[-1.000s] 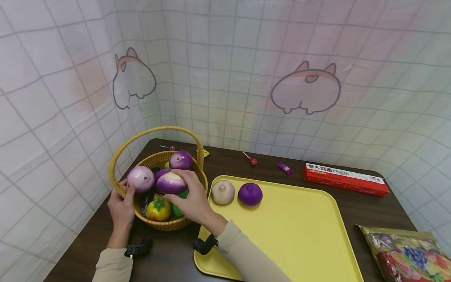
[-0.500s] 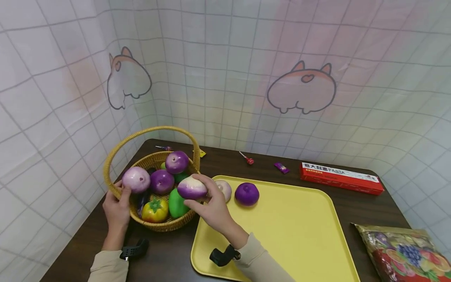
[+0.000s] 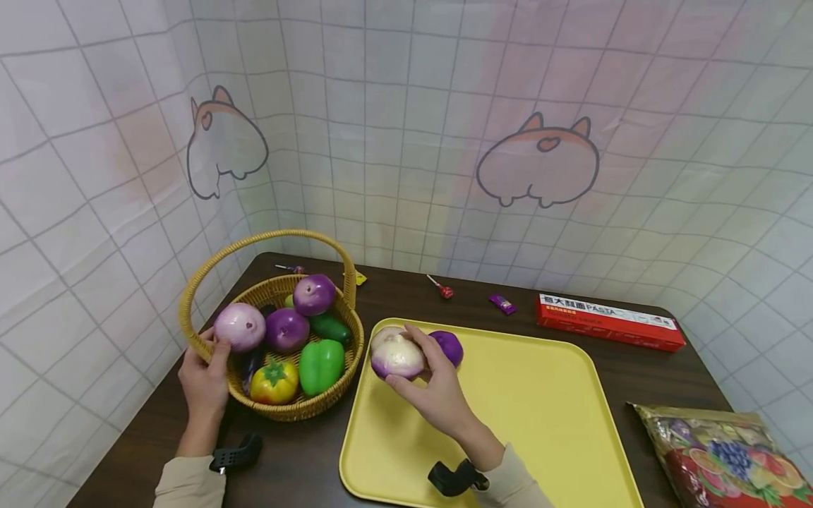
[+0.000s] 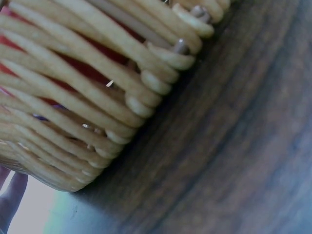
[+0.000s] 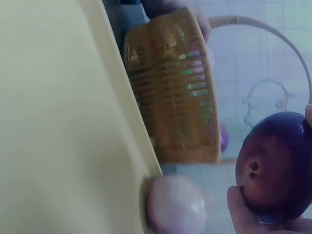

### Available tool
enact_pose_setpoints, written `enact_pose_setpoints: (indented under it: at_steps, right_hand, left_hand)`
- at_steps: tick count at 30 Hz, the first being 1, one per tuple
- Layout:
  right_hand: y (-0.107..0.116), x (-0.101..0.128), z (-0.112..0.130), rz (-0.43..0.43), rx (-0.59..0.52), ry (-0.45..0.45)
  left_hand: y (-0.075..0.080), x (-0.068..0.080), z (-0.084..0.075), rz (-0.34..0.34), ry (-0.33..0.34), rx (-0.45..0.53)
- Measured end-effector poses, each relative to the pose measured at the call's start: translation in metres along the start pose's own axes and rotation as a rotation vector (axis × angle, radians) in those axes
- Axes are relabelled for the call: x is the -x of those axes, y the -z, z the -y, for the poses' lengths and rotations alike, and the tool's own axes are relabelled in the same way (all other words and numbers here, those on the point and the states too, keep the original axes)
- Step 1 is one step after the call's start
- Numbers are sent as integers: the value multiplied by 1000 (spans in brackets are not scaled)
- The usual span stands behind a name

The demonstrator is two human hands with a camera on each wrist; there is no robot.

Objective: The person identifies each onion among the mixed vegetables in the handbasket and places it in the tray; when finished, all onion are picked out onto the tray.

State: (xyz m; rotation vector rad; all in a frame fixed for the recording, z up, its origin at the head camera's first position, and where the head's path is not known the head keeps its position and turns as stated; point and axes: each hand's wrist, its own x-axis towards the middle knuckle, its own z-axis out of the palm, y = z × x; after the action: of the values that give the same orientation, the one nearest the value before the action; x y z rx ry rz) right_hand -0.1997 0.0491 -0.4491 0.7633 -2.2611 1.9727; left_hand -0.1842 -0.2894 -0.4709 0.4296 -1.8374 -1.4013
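My right hand [image 3: 424, 367] grips a white-and-purple onion [image 3: 395, 355] just above the far left corner of the yellow tray [image 3: 540, 423]. The right wrist view shows this onion [image 5: 275, 168] in my fingers [image 5: 243, 214], above a pale onion [image 5: 175, 204] lying on the tray. A purple onion [image 3: 451, 346] sits on the tray right behind my hand. My left hand [image 3: 205, 374] grips the left rim of the wicker basket [image 3: 286, 410], which holds three purple onions, a green pepper [image 3: 321, 365] and a yellow-red one [image 3: 274, 381].
A red pasta box [image 3: 610, 322] lies at the back right of the dark table [image 3: 305, 458]. A fruit-print bag [image 3: 730, 451] sits at the front right. A lollipop [image 3: 440, 287] and a purple candy [image 3: 503, 304] lie behind the tray. Tiled walls close in on the left and back.
My right hand lifted the white-and-purple onion out of the basket and carried it right, over the tray's corner. The left hand stayed on the basket rim.
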Motion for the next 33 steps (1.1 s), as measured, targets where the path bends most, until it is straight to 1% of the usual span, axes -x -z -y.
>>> enact_pose_setpoints:
  at_steps: [3, 6, 9, 14, 17, 22, 24, 26, 29, 31, 33]
  right_hand:
    - [13, 6, -3, -20, 13, 23]
    - [26, 10, -4, -59, 46, 32]
    - [40, 13, -8, -114, 66, 17]
    - [64, 18, -19, -219, 46, -8]
    - [78, 19, -21, -274, 75, -28]
    - [90, 20, -6, -361, 136, -89]
    - [94, 20, -4, -395, 152, -114]
    - [98, 20, -12, -421, 180, -137]
    - [106, 20, -33, -453, 233, -173]
    - [112, 20, -48, -464, 257, -197]
    - [116, 20, -61, -469, 271, -215]
  left_hand:
    - [0, -1, 1, 2, 7, 7]
    - [0, -2, 1, 7, 16, 5]
    - [0, -2, 3, 9, 25, -3]
    - [1, -1, 2, 15, 25, -2]
    - [1, 0, 0, 15, 21, -2]
    - [2, 2, -1, 21, 17, -13]
    - [2, 2, -2, 21, 12, -10]
    - [2, 2, -2, 20, 9, -6]
    - [2, 1, -1, 17, 9, -3]
    - [1, -1, 6, 15, 13, -5]
    - [0, -5, 15, 10, 14, -12]
